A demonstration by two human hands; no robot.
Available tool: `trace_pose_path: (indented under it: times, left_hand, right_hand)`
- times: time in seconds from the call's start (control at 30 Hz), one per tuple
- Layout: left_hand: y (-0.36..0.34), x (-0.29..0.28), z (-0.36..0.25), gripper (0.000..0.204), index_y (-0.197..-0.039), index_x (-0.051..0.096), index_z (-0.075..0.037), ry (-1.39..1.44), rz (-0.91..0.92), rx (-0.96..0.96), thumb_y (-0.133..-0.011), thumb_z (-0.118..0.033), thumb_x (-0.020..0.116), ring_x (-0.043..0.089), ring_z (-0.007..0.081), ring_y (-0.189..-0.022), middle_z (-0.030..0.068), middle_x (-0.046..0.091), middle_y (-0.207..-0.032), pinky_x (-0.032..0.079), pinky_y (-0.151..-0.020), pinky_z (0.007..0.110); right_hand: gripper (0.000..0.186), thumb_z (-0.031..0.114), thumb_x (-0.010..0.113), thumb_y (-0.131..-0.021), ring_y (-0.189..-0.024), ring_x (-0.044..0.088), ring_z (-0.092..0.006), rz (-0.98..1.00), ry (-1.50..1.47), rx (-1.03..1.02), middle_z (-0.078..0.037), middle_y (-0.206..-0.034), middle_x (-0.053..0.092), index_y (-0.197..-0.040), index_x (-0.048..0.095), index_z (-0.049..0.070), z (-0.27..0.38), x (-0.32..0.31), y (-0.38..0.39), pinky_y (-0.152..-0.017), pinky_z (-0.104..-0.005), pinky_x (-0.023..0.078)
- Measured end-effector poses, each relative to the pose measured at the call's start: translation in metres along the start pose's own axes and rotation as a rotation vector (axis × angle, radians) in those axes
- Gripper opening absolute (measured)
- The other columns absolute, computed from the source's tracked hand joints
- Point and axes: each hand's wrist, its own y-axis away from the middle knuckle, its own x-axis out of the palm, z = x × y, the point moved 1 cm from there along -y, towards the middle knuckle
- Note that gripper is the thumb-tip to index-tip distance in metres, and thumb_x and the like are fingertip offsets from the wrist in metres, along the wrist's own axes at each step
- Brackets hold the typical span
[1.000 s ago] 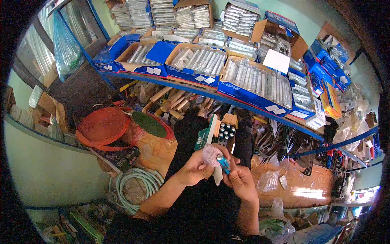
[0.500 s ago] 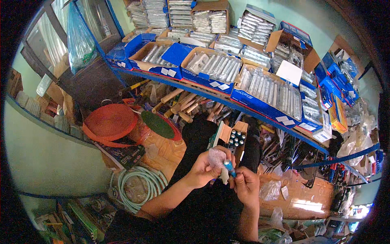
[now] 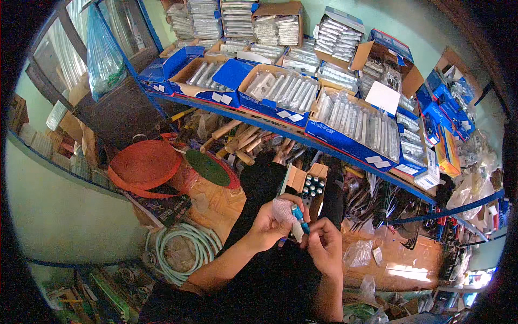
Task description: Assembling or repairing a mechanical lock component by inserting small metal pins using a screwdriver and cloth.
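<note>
Grips a shiny blue cylinder [image 3: 297, 213] in the left hand [image 3: 268, 224], together with crumpled pale wrapping [image 3: 281, 209]; has the right hand [image 3: 325, 245] half curled just beside the cylinder's lower end, cannot tell whether pinching it; has just beyond both hands an open carton [image 3: 319, 169], packed with silver-ended cylinders [image 3: 313, 185] on end; faces, farther out, a blue-edged shelf [image 3: 226, 112] bearing open blue boxes [image 3: 330, 130], filled with silvery bars [image 3: 350, 116] in clear wrap; shows behind these a brown box [image 3: 278, 8] of stacked packets [image 3: 275, 29]

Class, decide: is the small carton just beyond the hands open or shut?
Open: the carton has a raised flap, and several cylinder tops show inside.
</note>
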Motion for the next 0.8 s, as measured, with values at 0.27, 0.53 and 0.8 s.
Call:
trace_pose_path:
  times: [0.27, 0.53, 0.8]
  left_hand:
    - [0.002, -0.003, 0.002, 0.050, -0.122, 0.057, -0.003, -0.045, 0.014, 0.065, -0.092, -0.033, 0.081, 0.063, 0.0165, -0.103, 0.0107, 0.065, -0.112, 0.051, -0.091, 0.033]
    - [0.008, 0.005, 0.001, 0.046, -0.137, 0.049, -0.005, -0.139, -0.053, -0.006, -0.102, -0.025, 0.071, 0.058, 0.0098, -0.103, 0.0027, 0.059, -0.116, 0.049, -0.089, 0.026]
    - [0.008, -0.003, 0.000, 0.051, -0.130, 0.054, -0.002, -0.201, 0.006, 0.037, -0.096, -0.032, 0.077, 0.061, 0.0099, -0.095, 0.0028, 0.064, -0.111, 0.050, -0.083, 0.026]
  right_hand:
    - [0.045, 0.038, 0.054, -0.111, -0.062, 0.056, -0.0070, -0.057, 0.128, -0.028, 0.000, -0.069, 0.061, -0.082, 0.059, 0.004, 0.001, -0.007, 0.008, -0.055, -0.0256, 0.043]
    - [0.053, 0.045, 0.049, -0.111, -0.063, 0.050, -0.0085, -0.050, 0.124, -0.010, 0.000, -0.069, 0.056, -0.080, 0.059, 0.004, -0.003, -0.001, 0.007, -0.057, -0.0275, 0.040]
    - [0.044, 0.041, 0.059, -0.108, -0.068, 0.053, -0.0089, 0.026, 0.071, 0.099, -0.001, -0.073, 0.059, -0.087, 0.062, 0.003, 0.008, -0.003, 0.004, -0.062, -0.0278, 0.045]
